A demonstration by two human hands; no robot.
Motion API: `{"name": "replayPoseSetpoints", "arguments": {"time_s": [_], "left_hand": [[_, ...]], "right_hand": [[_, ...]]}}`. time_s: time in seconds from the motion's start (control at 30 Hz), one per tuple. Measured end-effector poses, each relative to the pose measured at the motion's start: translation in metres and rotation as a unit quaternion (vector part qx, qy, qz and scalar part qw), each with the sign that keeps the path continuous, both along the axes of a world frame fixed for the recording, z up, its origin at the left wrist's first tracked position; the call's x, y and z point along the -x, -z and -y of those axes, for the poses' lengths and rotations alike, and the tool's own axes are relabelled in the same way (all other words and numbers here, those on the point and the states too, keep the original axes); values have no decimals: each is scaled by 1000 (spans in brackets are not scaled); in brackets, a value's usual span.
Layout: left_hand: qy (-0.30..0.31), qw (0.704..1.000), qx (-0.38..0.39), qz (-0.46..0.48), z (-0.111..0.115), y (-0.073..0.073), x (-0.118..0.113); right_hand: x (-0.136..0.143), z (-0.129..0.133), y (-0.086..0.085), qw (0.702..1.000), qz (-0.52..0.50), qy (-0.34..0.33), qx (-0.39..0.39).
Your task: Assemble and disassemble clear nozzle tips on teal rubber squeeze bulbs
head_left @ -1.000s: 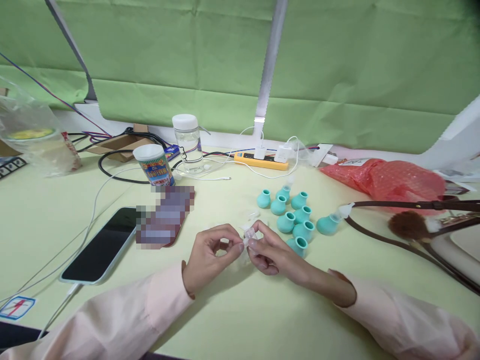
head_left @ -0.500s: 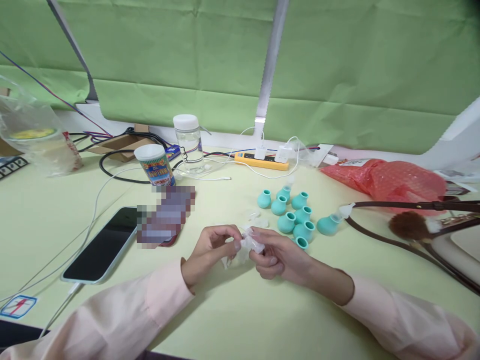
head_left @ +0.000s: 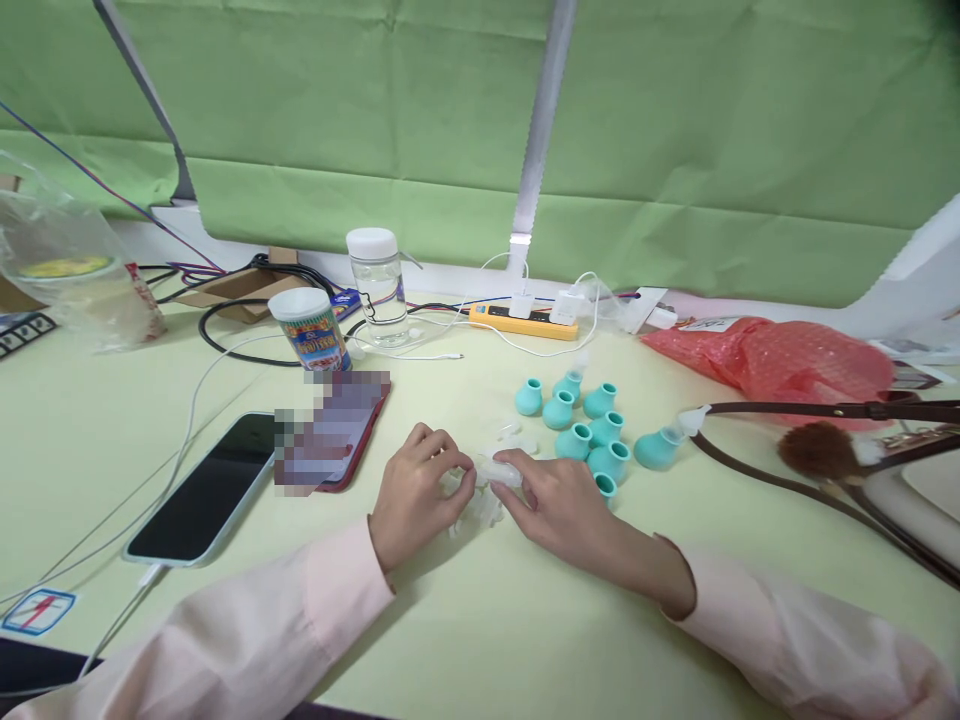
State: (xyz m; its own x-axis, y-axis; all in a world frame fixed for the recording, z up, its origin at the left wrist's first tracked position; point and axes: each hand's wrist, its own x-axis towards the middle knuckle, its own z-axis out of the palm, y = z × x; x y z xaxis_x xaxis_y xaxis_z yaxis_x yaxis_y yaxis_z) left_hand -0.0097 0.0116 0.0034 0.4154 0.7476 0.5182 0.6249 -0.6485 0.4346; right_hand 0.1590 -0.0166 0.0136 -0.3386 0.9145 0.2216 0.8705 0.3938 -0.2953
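Plastic, translucent white, forms the small piece that my right hand grips between thumb and index finger, over the table. My left hand is positioned at the left of this piece, thumb and index fingertips brought together; I cannot tell whether these fingers grip part of it. Loose clear pieces lie between and below my hands; other clear parts lie just beyond. Teal bulbs stand grouped beside my right hand, most with open mouths. One separate bulb, fitted with a whitish nozzle, sits right of the group.
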Motion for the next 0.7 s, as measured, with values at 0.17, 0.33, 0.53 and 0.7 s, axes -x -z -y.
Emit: {"name": "replayPoseSetpoints", "arguments": {"time_s": [0.17, 0.33, 0.53, 0.7], "left_hand": [[-26, 996, 13, -88, -1, 2, 0], [-26, 994, 18, -107, 1, 0, 0], [-33, 992, 27, -119, 0, 1, 0], [-33, 991, 33, -127, 0, 0, -1]], "right_hand": [[-3, -4, 7, 995, 90, 8, -30], [-3, -5, 8, 997, 78, -4, -28], [-3, -1, -1, 998, 4, -35, -47], [-19, -2, -33, 996, 50, -2, -78]]}}
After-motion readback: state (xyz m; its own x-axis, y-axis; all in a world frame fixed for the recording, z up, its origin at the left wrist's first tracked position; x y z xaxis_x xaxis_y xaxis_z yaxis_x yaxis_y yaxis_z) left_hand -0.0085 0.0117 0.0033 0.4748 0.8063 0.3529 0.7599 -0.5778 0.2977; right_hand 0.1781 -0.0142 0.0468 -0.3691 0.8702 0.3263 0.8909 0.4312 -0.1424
